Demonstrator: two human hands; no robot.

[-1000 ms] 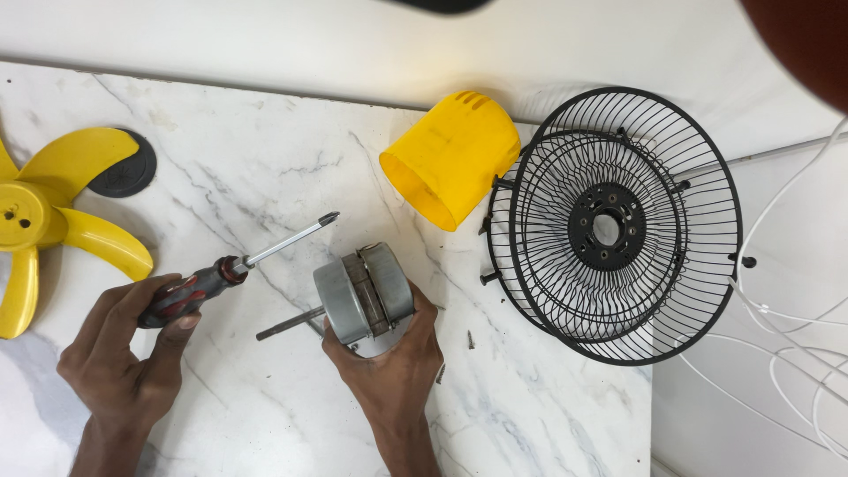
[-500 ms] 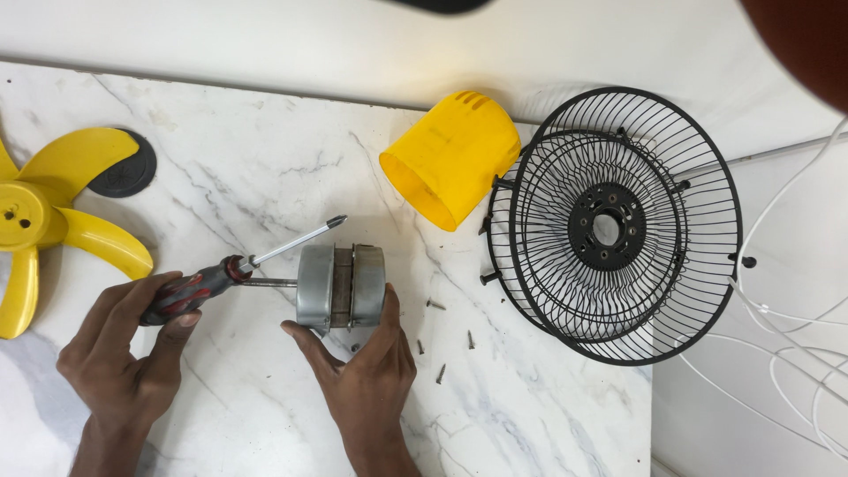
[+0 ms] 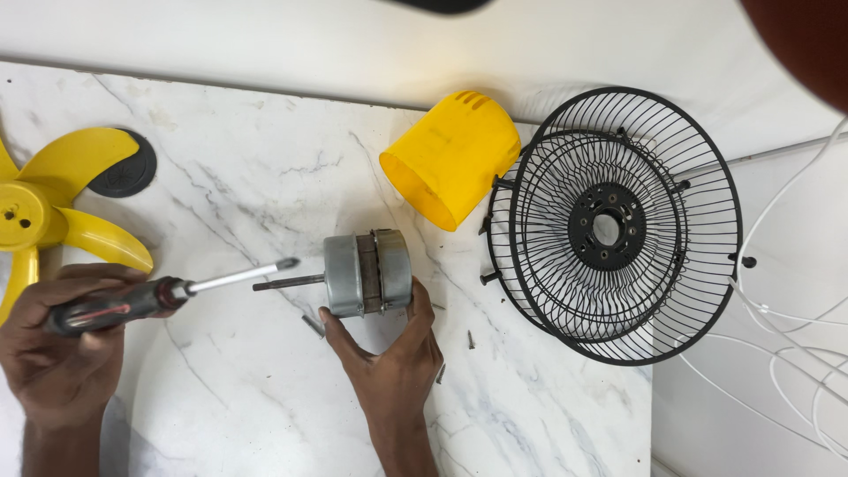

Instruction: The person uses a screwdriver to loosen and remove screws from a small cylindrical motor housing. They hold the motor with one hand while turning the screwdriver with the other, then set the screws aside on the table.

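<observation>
Head view: looking straight down on a white marble worktop (image 3: 221, 159) veined in grey.
Left hand: the left hand (image 3: 57, 349) is wrapped round the dark red-and-black handle of a screwdriver (image 3: 168, 291), near the worktop's left edge, tip pointing right.
Right hand: the right hand (image 3: 393, 353) cradles a grey fan motor (image 3: 368, 272) from below, fingers spread and curled against its casing; the motor lies on its side mid-worktop, shaft toward the screwdriver tip.
Risk, rolling: the round motor is only propped, so I judge a sideways push could turn it out of the hand.
Risk, slipping: the tip sits just beside the shaft; off a screw head it could skid into the thumb.
Risk, small parts: loose screws (image 3: 470, 339) lie scattered near the wrist and could be swept off the near edge.
Surface: yellow fan blade (image 3: 53, 221) at the left edge, yellow motor cover (image 3: 450, 159) toward the far edge, black wire guards (image 3: 618, 225) overhanging the right edge.
Room: a pale wall runs along the far edge; white cables (image 3: 795, 318) trail beyond the right edge.
</observation>
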